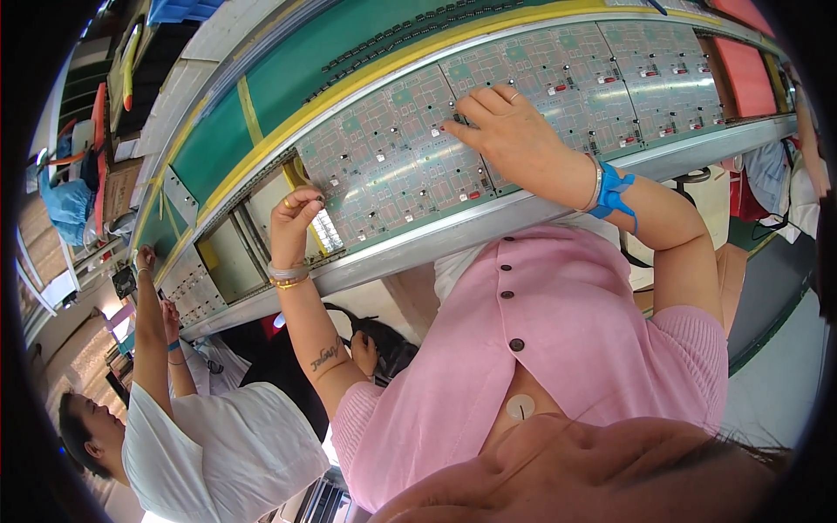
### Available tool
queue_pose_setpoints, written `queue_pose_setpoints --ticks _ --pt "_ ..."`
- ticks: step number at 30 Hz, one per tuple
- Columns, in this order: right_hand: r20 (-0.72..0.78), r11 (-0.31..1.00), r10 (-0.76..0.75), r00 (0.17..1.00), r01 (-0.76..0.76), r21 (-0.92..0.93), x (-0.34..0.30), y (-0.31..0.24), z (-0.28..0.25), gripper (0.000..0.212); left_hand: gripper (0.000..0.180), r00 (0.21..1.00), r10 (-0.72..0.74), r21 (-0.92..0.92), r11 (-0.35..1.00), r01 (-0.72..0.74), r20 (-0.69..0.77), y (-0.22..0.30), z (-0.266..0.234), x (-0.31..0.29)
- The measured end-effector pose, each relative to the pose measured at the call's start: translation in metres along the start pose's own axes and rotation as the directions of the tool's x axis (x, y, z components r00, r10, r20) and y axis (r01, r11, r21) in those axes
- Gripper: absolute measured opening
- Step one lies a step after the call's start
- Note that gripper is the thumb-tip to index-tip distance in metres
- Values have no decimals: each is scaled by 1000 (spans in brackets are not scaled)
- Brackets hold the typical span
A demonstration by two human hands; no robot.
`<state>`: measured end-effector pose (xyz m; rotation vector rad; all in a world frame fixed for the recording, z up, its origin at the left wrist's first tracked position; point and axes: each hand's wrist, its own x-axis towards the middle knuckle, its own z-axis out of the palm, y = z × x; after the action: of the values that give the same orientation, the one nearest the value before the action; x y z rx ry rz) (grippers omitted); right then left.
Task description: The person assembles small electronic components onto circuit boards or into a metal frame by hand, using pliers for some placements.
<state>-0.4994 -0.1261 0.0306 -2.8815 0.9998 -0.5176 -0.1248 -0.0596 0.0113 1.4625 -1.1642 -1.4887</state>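
Observation:
A silver-green circuit board panel (392, 166) with many small parts lies on the line's metal rails in front of me. My left hand (295, 216), wearing a ring and bangles, curls its fingers round the panel's left edge. My right hand (504, 129), with a blue strap (613, 193) at the wrist, rests on the panel's upper middle. Its bent fingertips press down on the board by a small dark part; whether they hold anything is hidden.
More board panels (663, 70) follow on the right, then red trays (745, 74). A green belt with a yellow stripe (288, 78) runs behind. A metal rail (488, 218) fronts the line. At lower left a co-worker in white (209, 444) reaches to another board (187, 292).

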Motion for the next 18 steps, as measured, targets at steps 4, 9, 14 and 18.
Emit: queue_pose_setpoints --ticks 4,9,14,18 --pt "-112 996 -10 994 19 85 5 18 -6 35 12 997 69 -67 996 -65 46 -2 4 -2" --pt "-280 919 390 877 -388 63 30 122 -18 16 13 991 94 -55 995 -89 97 -2 26 5" --pt "-255 940 284 924 -321 -117 40 174 -7 11 12 972 121 -40 993 -115 200 26 83 24" --pt "-151 915 287 946 -318 -248 43 180 -1 14 16 717 569 599 428 -677 403 62 117 49"
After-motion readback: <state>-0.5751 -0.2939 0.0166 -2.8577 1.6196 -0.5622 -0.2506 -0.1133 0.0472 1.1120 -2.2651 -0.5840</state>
